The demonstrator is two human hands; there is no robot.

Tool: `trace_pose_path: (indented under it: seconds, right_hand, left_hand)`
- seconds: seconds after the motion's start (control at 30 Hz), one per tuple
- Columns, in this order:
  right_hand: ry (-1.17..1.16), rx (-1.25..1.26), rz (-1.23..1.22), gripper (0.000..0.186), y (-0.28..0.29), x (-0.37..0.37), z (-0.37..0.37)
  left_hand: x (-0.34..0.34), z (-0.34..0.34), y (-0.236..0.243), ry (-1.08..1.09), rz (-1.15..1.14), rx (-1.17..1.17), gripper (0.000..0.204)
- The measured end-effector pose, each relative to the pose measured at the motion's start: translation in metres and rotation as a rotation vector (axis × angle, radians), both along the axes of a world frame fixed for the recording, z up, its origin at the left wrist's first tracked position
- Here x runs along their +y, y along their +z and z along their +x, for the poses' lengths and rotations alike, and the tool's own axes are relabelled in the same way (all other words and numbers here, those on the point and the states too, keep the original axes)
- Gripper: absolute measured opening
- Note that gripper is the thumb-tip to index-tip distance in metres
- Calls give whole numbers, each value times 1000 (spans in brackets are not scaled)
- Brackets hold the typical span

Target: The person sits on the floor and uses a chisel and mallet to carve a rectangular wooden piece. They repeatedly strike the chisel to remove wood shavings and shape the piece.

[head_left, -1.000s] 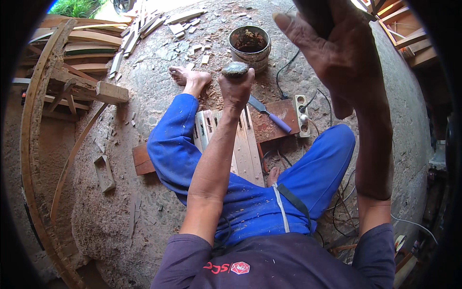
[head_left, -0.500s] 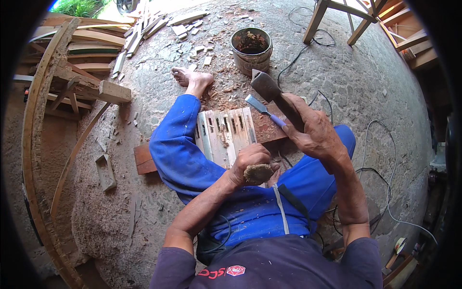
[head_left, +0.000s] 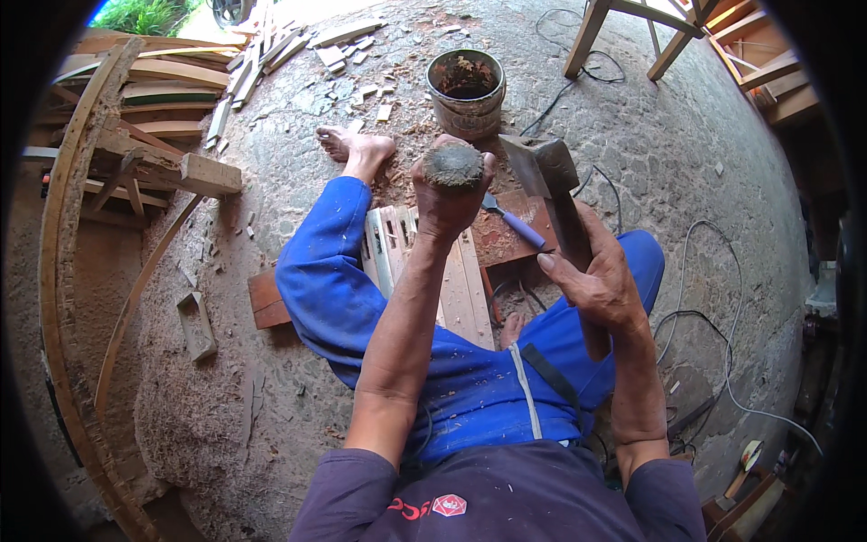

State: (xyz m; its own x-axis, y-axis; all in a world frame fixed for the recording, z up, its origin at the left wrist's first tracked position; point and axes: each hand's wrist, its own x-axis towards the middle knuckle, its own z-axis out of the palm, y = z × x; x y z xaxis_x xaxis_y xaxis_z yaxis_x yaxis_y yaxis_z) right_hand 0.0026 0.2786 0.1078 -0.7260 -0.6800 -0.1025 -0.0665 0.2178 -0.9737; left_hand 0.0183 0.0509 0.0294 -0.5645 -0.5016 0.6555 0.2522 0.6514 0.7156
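My left hand (head_left: 454, 194) is closed around a tool whose round, frayed wooden end (head_left: 453, 168) points up at me; the rest of it is hidden. It is raised over several pale slotted wooden slats (head_left: 462, 294) lying side by side between my legs. My right hand (head_left: 598, 275) grips a hatchet-like tool (head_left: 569, 221) by its wooden handle, its dark metal head up and apart from my left hand. A chisel with a purple handle (head_left: 524, 230) rests on a reddish-brown board (head_left: 506, 257), its blade partly behind my left hand.
A dirty bucket (head_left: 467, 95) stands beyond my hands, with wood chips scattered around it. Offcuts (head_left: 343, 36) lie at the far left. A curved timber frame (head_left: 77, 181) rises on the left. Cables (head_left: 736, 325) run over the floor at right, and wooden legs (head_left: 591, 36) stand far right.
My left hand has moved up and forward from near my lap with its tool. The chisel has left my right hand and lies on the board. The hatchet-like tool has shifted slightly right.
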Motion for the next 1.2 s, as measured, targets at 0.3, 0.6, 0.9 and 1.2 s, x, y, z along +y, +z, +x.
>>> trace_pose_path:
  seconds: [0.3,0.6,0.9,1.2]
  right_hand:
    - [-4,-190,40,64,-4,-4,5]
    - [-21,-164,53,65,-12,-3,5]
    - [-16,-227,63,65,-14,-3,6]
    - [-16,-103,39,64,-27,-10,5]
  left_hand:
    - [-10,4,-23,-83,273,-128,22]
    - [-7,1,-28,-141,462,-136,25]
    - [-9,4,-27,3,248,-199,24]
    - [-20,3,-39,-33,322,-178,23]
